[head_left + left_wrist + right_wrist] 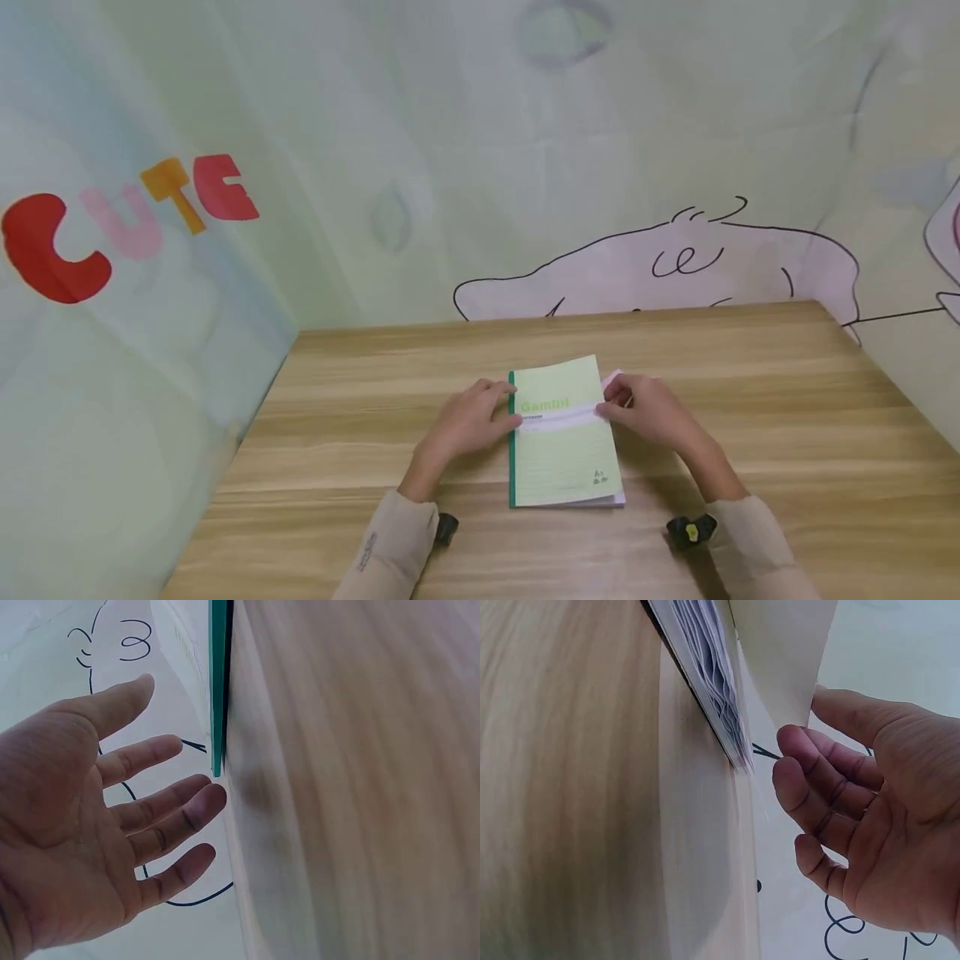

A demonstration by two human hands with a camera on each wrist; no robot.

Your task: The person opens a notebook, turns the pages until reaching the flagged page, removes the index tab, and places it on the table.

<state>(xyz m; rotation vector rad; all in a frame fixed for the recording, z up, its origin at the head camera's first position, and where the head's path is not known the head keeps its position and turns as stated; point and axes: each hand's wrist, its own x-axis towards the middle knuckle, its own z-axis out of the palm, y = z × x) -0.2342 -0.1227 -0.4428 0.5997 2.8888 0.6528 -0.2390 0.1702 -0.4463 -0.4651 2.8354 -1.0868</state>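
Observation:
A pale green notebook (pixel 562 458) with a dark green spine lies on the table, its front cover lifted slightly along the right side. My right hand (pixel 647 407) pinches the cover's right edge between thumb and fingers. In the right wrist view the raised cover (pixel 780 652) stands away from the wavy-edged pages (pixel 705 656). At the spine (pixel 217 690), my left hand (pixel 471 417) has its thumb and fingertips by the notebook's left edge, fingers spread and relaxed. The left wrist view shows that palm with nothing in it.
The wood-grain table (pixel 360 400) reaches back to a printed cloth wall (pixel 420 167) with cartoon drawings and the word CUTE at left. Black wrist devices (pixel 692 531) sit at both sleeve cuffs.

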